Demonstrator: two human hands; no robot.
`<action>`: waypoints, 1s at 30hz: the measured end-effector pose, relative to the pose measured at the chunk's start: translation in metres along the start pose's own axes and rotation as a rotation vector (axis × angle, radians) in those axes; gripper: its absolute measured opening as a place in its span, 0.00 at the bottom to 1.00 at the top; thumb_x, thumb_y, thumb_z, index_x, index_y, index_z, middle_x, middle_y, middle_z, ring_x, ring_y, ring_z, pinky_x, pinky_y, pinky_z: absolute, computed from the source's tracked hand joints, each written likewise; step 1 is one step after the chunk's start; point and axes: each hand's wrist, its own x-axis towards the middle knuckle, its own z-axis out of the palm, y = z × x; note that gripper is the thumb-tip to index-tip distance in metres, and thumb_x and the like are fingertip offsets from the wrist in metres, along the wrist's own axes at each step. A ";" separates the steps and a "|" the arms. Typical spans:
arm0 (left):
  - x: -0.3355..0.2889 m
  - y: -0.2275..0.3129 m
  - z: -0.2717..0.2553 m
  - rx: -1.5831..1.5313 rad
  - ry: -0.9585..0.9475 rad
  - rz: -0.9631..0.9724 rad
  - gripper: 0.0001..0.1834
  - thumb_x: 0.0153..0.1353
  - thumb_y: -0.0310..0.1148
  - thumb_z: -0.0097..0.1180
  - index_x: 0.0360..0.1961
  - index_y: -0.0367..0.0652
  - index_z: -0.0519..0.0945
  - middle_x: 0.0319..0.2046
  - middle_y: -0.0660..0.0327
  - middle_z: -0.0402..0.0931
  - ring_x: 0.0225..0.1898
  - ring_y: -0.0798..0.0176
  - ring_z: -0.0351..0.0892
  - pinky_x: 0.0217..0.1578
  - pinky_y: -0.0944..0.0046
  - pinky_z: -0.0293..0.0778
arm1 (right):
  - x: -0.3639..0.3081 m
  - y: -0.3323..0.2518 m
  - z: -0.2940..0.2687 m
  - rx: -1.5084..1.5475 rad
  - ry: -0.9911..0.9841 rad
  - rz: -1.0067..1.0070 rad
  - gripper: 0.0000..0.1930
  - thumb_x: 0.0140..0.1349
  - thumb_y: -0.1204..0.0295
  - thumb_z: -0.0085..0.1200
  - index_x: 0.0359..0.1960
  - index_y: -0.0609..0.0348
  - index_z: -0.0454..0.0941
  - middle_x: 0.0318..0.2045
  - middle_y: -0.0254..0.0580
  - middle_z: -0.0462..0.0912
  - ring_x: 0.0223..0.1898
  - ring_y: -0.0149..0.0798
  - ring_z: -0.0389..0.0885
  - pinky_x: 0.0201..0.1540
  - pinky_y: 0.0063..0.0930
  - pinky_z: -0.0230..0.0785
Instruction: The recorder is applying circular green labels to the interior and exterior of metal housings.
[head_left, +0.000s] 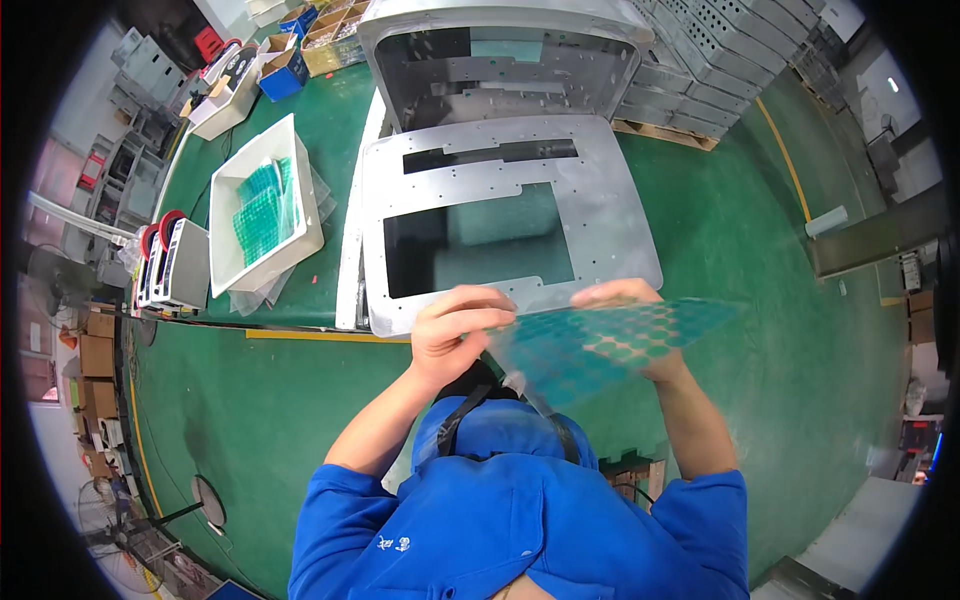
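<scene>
A translucent sheet of green round stickers point(600, 345), blurred in places, is held up tilted in front of my body. My right hand point(618, 291) grips it from behind: the fingers show over its upper edge, and part of the palm shows dimly through it. At the sheet's left edge, my left hand point(452, 332) is closed in a pinch with the fingers curled; whether a loose sticker is between the fingertips is hidden. Just beyond both hands lies a grey metal panel point(610, 215) with a large cutout, a long slot and small holes.
A large grey metal housing point(505, 20) stands open behind the panel. Left on the green table point(340, 120), a white bin point(222, 195) holds more green sticker sheets point(262, 215). Blue boxes point(283, 75) stand farther back. Stacked grey metal parts point(690, 60) rest on a pallet at right.
</scene>
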 end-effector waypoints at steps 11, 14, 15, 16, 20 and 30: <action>0.021 -0.037 -0.056 -0.896 0.171 -0.628 0.42 0.56 0.43 0.55 0.64 0.41 0.46 0.57 0.47 0.60 0.51 0.57 0.69 0.48 0.64 0.66 | 0.070 0.035 0.019 -0.285 -0.081 -0.374 0.15 0.44 0.89 0.44 0.31 0.63 0.79 0.38 0.53 0.78 0.35 0.42 0.79 0.37 0.27 0.72; 0.031 -0.040 -0.061 -0.560 0.350 -0.875 0.38 0.49 0.30 0.62 0.60 0.39 0.57 0.45 0.56 0.71 0.43 0.67 0.72 0.44 0.70 0.68 | 0.094 0.041 0.038 -0.423 -0.206 -0.380 0.20 0.40 0.90 0.40 0.33 0.61 0.79 0.41 0.50 0.78 0.42 0.47 0.76 0.44 0.32 0.70; 0.034 -0.046 -0.068 -0.634 0.370 -0.979 0.31 0.45 0.24 0.64 0.52 0.38 0.66 0.36 0.63 0.74 0.38 0.70 0.73 0.41 0.71 0.69 | 0.105 0.039 0.042 -0.472 -0.299 -0.345 0.20 0.40 0.89 0.41 0.34 0.60 0.79 0.42 0.48 0.78 0.45 0.48 0.75 0.46 0.33 0.69; 0.034 -0.054 -0.072 -0.563 0.427 -0.982 0.21 0.45 0.22 0.64 0.43 0.37 0.72 0.32 0.64 0.75 0.35 0.71 0.74 0.38 0.71 0.71 | 0.116 0.041 0.046 -0.514 -0.389 -0.312 0.20 0.40 0.89 0.41 0.35 0.60 0.79 0.43 0.46 0.77 0.48 0.50 0.74 0.49 0.34 0.67; 0.032 -0.065 -0.093 -0.238 0.257 -0.859 0.13 0.46 0.22 0.63 0.34 0.36 0.75 0.28 0.64 0.76 0.31 0.73 0.74 0.34 0.73 0.71 | 0.146 0.015 0.060 -0.388 -0.218 0.027 0.15 0.48 0.80 0.48 0.39 0.59 0.77 0.44 0.46 0.76 0.51 0.49 0.71 0.53 0.35 0.63; 0.049 -0.086 -0.105 -0.179 0.206 -0.796 0.06 0.51 0.23 0.59 0.31 0.35 0.78 0.28 0.62 0.77 0.30 0.74 0.74 0.32 0.74 0.71 | 0.180 0.056 0.085 -0.074 -0.458 0.422 0.09 0.54 0.72 0.54 0.34 0.65 0.77 0.30 0.43 0.80 0.32 0.34 0.78 0.38 0.25 0.67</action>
